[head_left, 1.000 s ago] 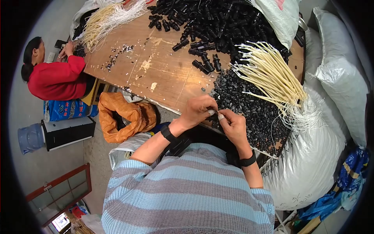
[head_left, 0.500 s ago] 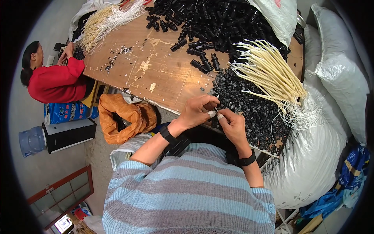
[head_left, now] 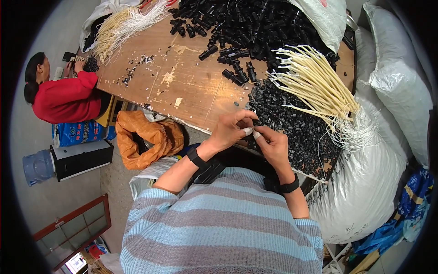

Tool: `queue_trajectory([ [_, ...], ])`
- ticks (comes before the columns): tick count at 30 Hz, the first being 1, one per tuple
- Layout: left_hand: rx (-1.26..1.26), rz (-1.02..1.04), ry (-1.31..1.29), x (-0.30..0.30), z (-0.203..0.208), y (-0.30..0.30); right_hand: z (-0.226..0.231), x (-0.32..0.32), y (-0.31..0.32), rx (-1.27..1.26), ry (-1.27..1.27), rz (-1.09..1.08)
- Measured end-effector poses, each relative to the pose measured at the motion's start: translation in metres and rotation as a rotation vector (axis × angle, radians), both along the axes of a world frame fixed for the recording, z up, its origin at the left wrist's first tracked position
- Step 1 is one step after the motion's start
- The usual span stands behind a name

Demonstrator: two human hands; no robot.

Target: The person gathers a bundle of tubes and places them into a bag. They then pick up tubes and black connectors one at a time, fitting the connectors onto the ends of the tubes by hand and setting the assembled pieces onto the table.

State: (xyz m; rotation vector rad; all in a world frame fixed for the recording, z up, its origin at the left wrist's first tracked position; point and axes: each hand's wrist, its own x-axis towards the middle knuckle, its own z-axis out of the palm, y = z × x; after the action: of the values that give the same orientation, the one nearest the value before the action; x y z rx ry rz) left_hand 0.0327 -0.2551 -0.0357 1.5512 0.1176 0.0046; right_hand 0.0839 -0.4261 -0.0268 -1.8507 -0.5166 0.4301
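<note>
Over the near edge of the table [head_left: 203, 73], the left hand [head_left: 232, 131] and right hand [head_left: 274, 145] meet with fingers curled and thumb tips close together; whether a tiny piece is pinched between them cannot be told at this scale. Nearest to both, heaped beside and beyond the right hand, lie small dark pieces [head_left: 299, 130], probably light, stiff and easily dropped, best taken singly by the sides between thumb and forefinger. Resting partly on this heap, a bundle of cream rods [head_left: 319, 86] trails white threads [head_left: 356, 132]; the rods look slender and somewhat flexible, best gripped mid-length, clear of the threads, which may tangle. Black fittings [head_left: 260, 32], apparently rigid plastic, are piled farther back. The brown tabletop is scuffed and flecked with loose bits. Around it stand a bulging white sack [head_left: 365, 192], an open orange sack [head_left: 159, 132] and, at far left, a co-worker in red [head_left: 68, 97].
</note>
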Motion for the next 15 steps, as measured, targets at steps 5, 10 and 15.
queue_trajectory([
  [5,-0.07,-0.082,0.016,0.0,-0.001,0.006,-0.004,-0.001,-0.003,0.025,0.062,-0.008],
  [10,0.293,0.063,0.152,0.015,0.009,0.034,-0.006,-0.002,-0.007,0.03,0.148,-0.119],
  [15,0.82,0.052,-0.27,0.035,-0.005,0.049,-0.007,0.002,-0.009,-0.004,0.177,-0.143],
])
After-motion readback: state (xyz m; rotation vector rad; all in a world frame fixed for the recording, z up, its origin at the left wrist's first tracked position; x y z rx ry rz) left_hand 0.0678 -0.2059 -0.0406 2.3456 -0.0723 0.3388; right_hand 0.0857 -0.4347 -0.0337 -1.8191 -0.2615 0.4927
